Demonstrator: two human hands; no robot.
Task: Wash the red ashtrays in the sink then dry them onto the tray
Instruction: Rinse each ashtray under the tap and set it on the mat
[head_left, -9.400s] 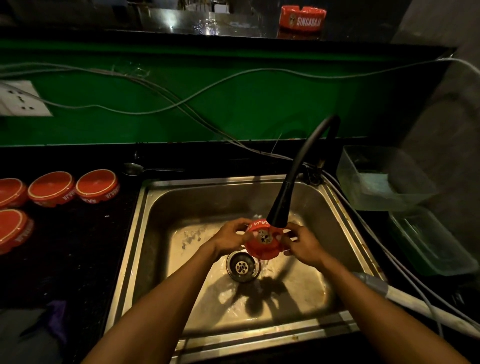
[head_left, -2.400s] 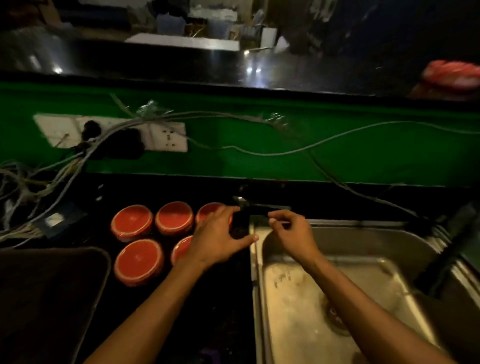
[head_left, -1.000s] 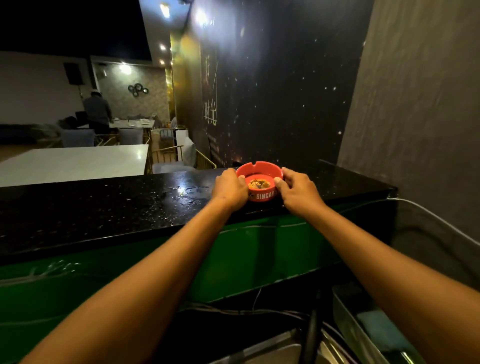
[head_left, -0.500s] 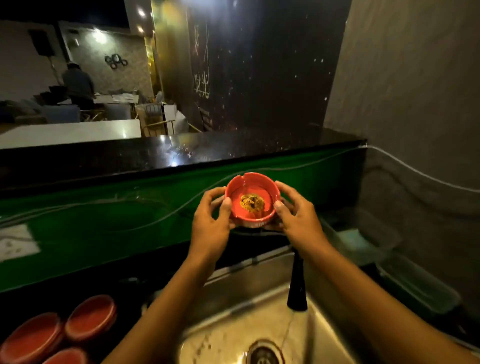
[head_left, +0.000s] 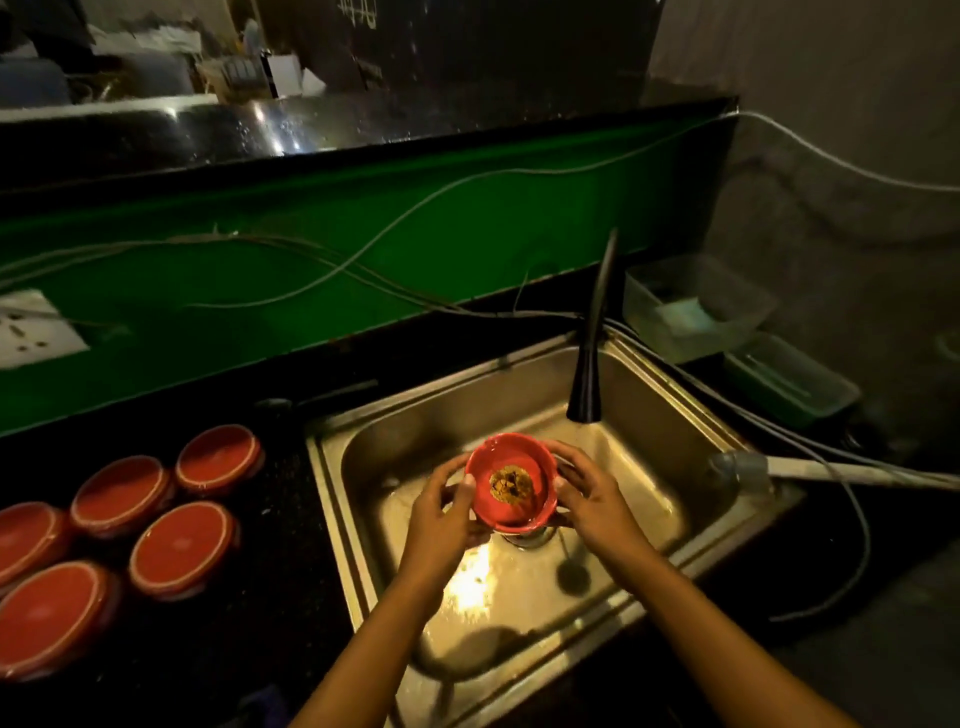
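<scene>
Fingers of our left hand (head_left: 441, 512) and right hand (head_left: 589, 493) curl round dirty red ashtray (head_left: 511, 480), clamped on its sides. Half second ago we held it up by green wall; now it hangs low over sink (head_left: 675, 415) drain, below black faucet (head_left: 587, 374). Means: ash still inside, rinse comes next. Left of sink, five upturned ashtrays (head_left: 182, 548) on dark counter (head_left: 280, 597), probably already washed. Room dim; cables trail behind sink.

- We face a green wall panel (head_left: 322, 249) with loose cables (head_left: 363, 270) strung across it and a white socket (head_left: 36, 330) at its left edge.
- Above it runs a glossy black bar top (head_left: 363, 124).
- A grey wall (head_left: 841, 130) closes the right side; the light is dim.
</scene>
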